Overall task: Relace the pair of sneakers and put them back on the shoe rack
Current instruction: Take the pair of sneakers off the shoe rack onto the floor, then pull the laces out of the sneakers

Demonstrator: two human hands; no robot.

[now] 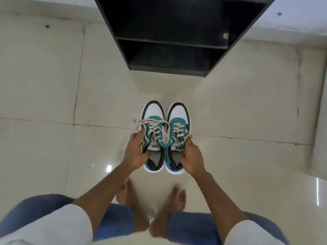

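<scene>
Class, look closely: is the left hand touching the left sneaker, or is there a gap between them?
Touching. The head view shows the left hand gripping the left sneaker at its collar, fingers curled over its side.

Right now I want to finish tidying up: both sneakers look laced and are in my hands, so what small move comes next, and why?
Probably carry the pair forward toward the black shoe rack. The left hand holds the left sneaker and the right hand holds the right sneaker, side by side, toes toward the rack, whose shelves look free.
</scene>
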